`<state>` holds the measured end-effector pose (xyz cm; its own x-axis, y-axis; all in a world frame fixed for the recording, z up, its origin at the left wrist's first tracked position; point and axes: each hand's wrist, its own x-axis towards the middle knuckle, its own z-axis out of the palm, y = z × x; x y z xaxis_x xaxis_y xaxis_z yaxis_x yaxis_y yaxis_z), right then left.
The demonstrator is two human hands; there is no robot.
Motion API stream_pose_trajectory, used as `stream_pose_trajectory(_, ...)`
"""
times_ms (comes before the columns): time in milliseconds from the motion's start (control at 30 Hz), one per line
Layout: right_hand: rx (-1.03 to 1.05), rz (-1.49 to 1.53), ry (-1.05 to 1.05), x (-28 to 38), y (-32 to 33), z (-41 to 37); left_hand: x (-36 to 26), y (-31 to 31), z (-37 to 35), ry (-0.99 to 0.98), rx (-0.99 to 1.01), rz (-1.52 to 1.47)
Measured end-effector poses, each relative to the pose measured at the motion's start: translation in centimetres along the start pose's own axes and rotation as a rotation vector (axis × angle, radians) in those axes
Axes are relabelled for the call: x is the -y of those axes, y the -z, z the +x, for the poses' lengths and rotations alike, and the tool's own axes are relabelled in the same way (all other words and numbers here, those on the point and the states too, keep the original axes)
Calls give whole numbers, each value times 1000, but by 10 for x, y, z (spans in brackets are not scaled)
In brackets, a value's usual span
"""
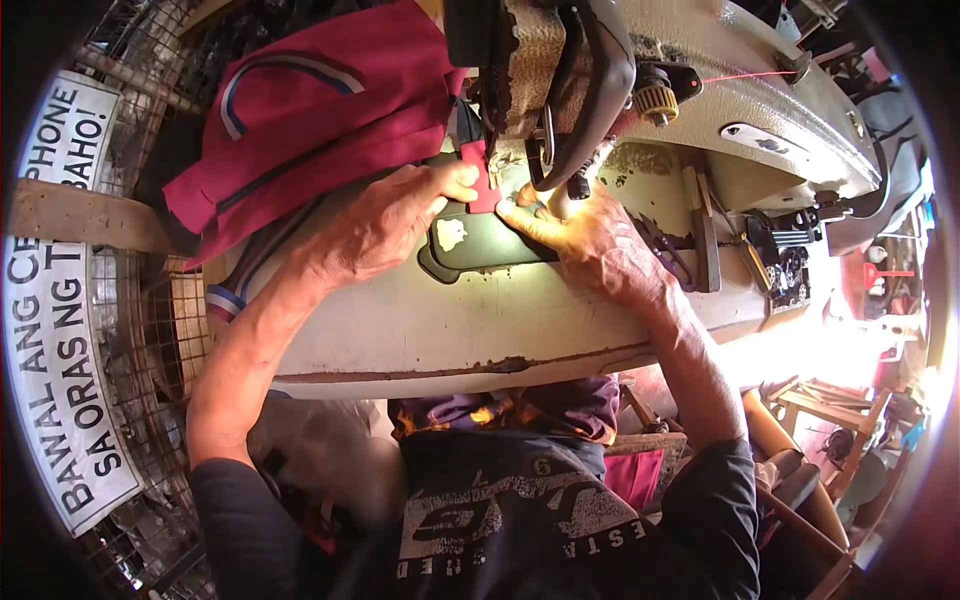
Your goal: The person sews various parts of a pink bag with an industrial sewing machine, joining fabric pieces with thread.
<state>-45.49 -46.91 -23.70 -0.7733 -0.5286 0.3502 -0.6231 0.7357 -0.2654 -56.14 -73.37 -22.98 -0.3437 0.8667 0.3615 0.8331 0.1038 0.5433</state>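
Observation:
A small red fabric strip [483,180] lies under the needle area of a sewing machine [570,90], on its pale bed. From the left, my left hand [385,220] is closed, its thumb and finger pinching the strip's edge. On the other side, my right hand [605,240] has its thumb against the strip's lower right corner. Its other fingers curl in beside the machine head and are partly hidden. Left of the needle, a large red fabric bag piece [330,110] with a striped strap and a dark zipper spreads over the bed.
A wire grille [160,300] with a lettered sign [70,300] stands at the left. Red thread [745,76] runs along the machine arm. Tools, including scissors [668,255], lie right of my right hand. A wooden stool [830,410] stands at the lower right.

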Motion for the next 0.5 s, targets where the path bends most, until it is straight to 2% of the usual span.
stream_pose_trajectory(67, -13, -20, 1, 2, 1, 1, -8, -3, 5, 130, -42, -122)
stream_pose_trajectory(167, -36, -17, 20, 1, -1, 0, -2, -5, 8, -62, -15, 98)
stream_pose_trajectory(400, -42, 46, -24, -1, 1, 1, -6, -6, 11, -252, -29, 402)
stream_pose_trajectory(500, -171, 227, -118, -12, -13, -8, -6, -8, 10, -262, -28, 393)
